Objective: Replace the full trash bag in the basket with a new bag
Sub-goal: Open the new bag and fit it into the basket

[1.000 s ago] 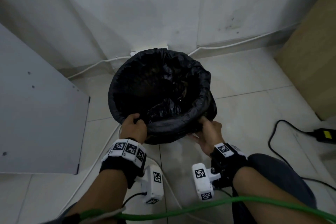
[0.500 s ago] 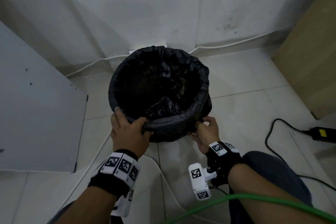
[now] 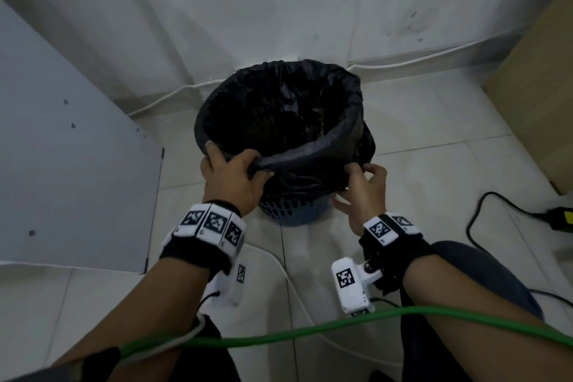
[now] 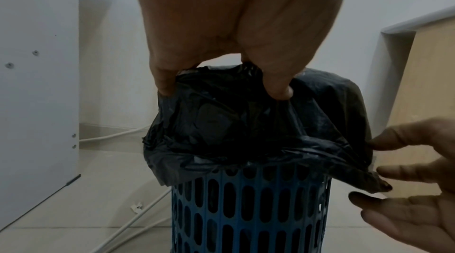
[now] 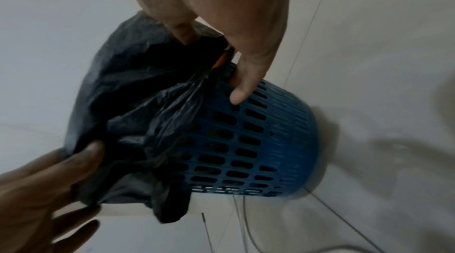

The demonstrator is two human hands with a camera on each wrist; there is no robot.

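Note:
A black trash bag point(image 3: 279, 121) lines a blue slotted basket point(image 3: 294, 214) that stands on the tiled floor by the wall. My left hand point(image 3: 235, 174) pinches the bag's folded-over edge at the near left of the rim, thumb and fingers curled into the plastic point(image 4: 221, 113). My right hand point(image 3: 362, 183) pinches the bag's edge at the near right and draws it off the rim; the other fingers reach toward the basket wall point(image 5: 246, 136). The bag's hem point(image 4: 270, 156) hangs loose over the basket's upper part point(image 4: 246, 208). The bag's contents are too dark to make out.
A grey panel point(image 3: 71, 164) stands at the left. A tan cabinet point(image 3: 539, 87) is at the right, with a black cable and power adapter point(image 3: 558, 220) on the floor beside it. White cables point(image 3: 173, 96) run along the wall. A green cable point(image 3: 310, 332) crosses my forearms.
Both hands have raised the bag's near edge off the rim. The left hand shifted its hold on the rim and now pinches the bunched plastic; more of the blue basket shows below.

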